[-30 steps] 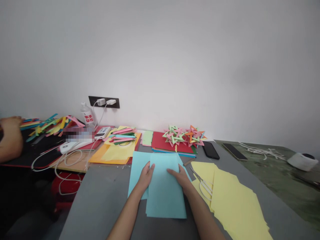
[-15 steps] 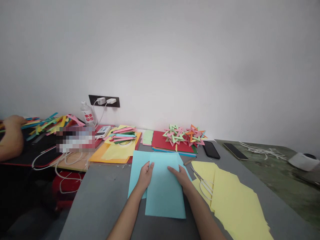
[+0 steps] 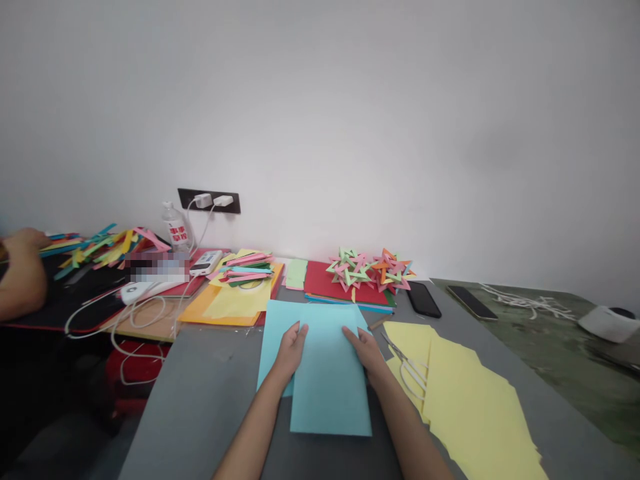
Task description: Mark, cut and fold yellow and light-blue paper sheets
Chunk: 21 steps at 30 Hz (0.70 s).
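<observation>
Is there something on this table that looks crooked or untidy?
Yes. The top light blue sheet under both hands lies skewed over the blue sheet below, edges not matching. The yellow sheets are fanned unevenly, with scissors on them.

Two light blue paper sheets [image 3: 330, 380] lie on the grey table [image 3: 200, 400]. Two phones [image 3: 423, 299] lie near the wall, with one pair of scissors [image 3: 406, 364], one water bottle [image 3: 173, 229] and two plugged-in chargers [image 3: 213, 200]. The yellow sheets [image 3: 475, 413] overlap, perhaps five or six.
</observation>
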### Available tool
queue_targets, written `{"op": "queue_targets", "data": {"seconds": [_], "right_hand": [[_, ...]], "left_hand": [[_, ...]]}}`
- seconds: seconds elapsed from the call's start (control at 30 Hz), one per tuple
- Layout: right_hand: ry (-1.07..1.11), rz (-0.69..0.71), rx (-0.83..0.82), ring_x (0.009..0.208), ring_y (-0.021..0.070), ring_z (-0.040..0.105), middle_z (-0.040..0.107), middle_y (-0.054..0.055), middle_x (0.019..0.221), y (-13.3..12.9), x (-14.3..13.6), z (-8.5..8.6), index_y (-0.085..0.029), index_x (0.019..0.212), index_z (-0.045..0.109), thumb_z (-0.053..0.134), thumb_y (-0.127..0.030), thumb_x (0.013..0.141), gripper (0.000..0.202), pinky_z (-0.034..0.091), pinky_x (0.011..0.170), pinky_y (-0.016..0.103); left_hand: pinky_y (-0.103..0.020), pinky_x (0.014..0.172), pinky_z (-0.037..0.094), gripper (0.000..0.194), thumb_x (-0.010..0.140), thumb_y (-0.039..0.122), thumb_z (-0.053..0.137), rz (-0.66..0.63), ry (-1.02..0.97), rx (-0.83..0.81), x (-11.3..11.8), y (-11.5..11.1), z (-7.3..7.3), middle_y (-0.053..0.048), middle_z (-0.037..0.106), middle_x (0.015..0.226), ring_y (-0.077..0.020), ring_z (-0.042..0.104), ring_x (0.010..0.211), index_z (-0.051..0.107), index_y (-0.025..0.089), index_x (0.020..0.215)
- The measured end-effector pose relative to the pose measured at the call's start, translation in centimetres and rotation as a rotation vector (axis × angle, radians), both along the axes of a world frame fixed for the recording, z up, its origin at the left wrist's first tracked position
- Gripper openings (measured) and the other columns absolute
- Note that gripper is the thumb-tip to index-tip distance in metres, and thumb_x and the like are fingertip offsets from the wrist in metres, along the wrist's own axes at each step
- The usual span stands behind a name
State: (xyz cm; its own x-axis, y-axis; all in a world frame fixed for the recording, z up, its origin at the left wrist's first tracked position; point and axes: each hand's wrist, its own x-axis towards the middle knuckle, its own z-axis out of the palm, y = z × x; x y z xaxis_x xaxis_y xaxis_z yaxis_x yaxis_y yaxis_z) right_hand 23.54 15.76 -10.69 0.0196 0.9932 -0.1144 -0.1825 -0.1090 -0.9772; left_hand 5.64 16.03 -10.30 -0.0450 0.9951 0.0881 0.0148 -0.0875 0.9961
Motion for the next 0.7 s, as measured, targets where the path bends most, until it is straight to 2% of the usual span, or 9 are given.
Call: {"op": "queue_targets", "data": {"seconds": [0.2, 0.33, 0.47, 0.7], "right_hand": [[0.021, -0.018, -0.019, 0.066, 0.0206, 0.063, 0.069, 0.005, 0.073, 0.3, 0.3, -0.2, -0.014, 0.089, 0.063, 0.067, -0.049, 0.057, 0.048, 0.049, 0.060, 0.029], [-0.012, -0.094, -0.024, 0.057, 0.0170, 0.059, 0.066, 0.001, 0.060, 0.3, 0.5, -0.3, -0.014, 0.075, 0.066, 0.066, -0.051, 0.057, 0.041, 0.046, 0.054, 0.026], [0.032, -0.096, 0.006, 0.045, 0.0133, 0.053, 0.060, -0.002, 0.048, 0.3, 0.6, -0.3, -0.014, 0.063, 0.065, 0.064, -0.052, 0.059, 0.039, 0.041, 0.046, 0.024], [0.112, -0.162, 0.039, 0.060, 0.0159, 0.059, 0.068, 0.002, 0.063, 0.6, 1.1, -0.3, -0.013, 0.075, 0.069, 0.070, -0.048, 0.054, 0.040, 0.046, 0.059, 0.026]], "left_hand": [[-0.029, 0.062, 0.041, 0.043, 0.065, 0.059, 0.052, 0.004, -0.007, -0.018, -0.1, 0.2, -0.2, 0.000, 0.056, 0.056, -0.0177, 0.052, 0.062, 0.056, 0.017, 0.071], [-0.030, 0.062, 0.041, 0.042, 0.063, 0.059, 0.053, 0.007, -0.017, -0.030, -0.2, 0.3, -0.3, 0.000, 0.056, 0.055, -0.0190, 0.053, 0.063, 0.056, 0.018, 0.070], [-0.029, 0.062, 0.040, 0.042, 0.064, 0.059, 0.052, -0.002, -0.030, -0.039, -0.3, 0.4, -0.4, 0.000, 0.057, 0.057, -0.0182, 0.052, 0.063, 0.055, 0.017, 0.068], [-0.030, 0.061, 0.041, 0.042, 0.064, 0.059, 0.053, -0.035, -0.054, -0.055, -0.3, 0.3, -0.3, 0.001, 0.057, 0.057, -0.0168, 0.051, 0.059, 0.054, 0.017, 0.070]]}}
